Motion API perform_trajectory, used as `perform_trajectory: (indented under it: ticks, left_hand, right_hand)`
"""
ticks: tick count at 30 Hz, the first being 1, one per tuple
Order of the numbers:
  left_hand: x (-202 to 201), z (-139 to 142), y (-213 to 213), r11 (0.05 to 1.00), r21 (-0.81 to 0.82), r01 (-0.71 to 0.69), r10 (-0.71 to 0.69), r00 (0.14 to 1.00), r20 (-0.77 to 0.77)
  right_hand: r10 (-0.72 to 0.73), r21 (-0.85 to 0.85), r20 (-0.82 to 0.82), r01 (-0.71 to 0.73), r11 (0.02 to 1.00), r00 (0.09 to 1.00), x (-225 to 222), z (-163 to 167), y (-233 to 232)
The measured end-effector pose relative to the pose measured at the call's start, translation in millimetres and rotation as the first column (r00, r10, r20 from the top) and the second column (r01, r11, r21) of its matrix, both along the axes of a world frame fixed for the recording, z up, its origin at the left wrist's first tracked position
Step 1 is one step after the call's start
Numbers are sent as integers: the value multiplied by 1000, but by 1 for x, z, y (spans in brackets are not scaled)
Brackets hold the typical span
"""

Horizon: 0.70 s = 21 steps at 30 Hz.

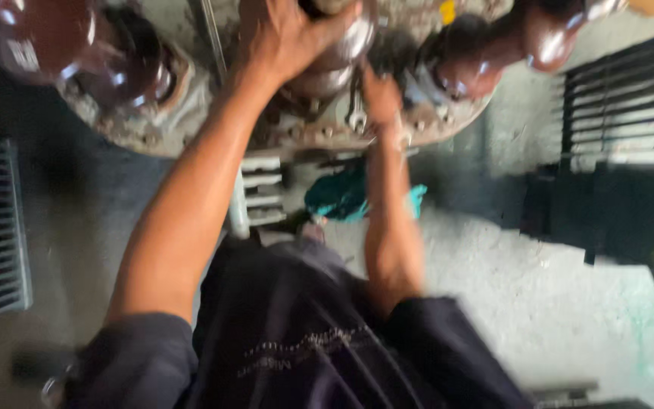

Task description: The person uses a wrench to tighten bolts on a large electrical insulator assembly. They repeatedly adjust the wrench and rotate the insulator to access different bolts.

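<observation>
Hands at work: our left hand (285,38) clamps the middle insulator (342,53) steady; our right hand (380,95) pinches a wrench (356,113) on the flange (327,132).

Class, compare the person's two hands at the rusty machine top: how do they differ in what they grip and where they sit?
The left hand wraps over a brown glossy insulator in the middle; the right hand holds a metal wrench. The left hand sits higher in the view, the right hand lower, near the rusty rim. The left hand spreads wide; the right hand is closed tight. Both are bare and blurred.
</observation>
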<state>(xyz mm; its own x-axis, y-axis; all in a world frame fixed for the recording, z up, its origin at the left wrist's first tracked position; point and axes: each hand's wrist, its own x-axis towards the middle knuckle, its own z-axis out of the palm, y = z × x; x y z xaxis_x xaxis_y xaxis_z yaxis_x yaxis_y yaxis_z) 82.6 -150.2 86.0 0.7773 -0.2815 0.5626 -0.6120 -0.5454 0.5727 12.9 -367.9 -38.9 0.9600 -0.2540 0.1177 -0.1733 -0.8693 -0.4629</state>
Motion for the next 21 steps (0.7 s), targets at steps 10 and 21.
perform_trajectory:
  ticks: [10, 21]
  left_hand:
    - [-5, -1, 6, 989, -104, 102, -117, 982, -151]
    - [22, -17, -9, 1000, -20, -2, -4, 954, -299]
  right_hand:
    - [229, 4, -416, -250, 968, 880, 8, -23, -64]
    - [312, 168, -360, -268, 949, 879, 33, 38, -53]
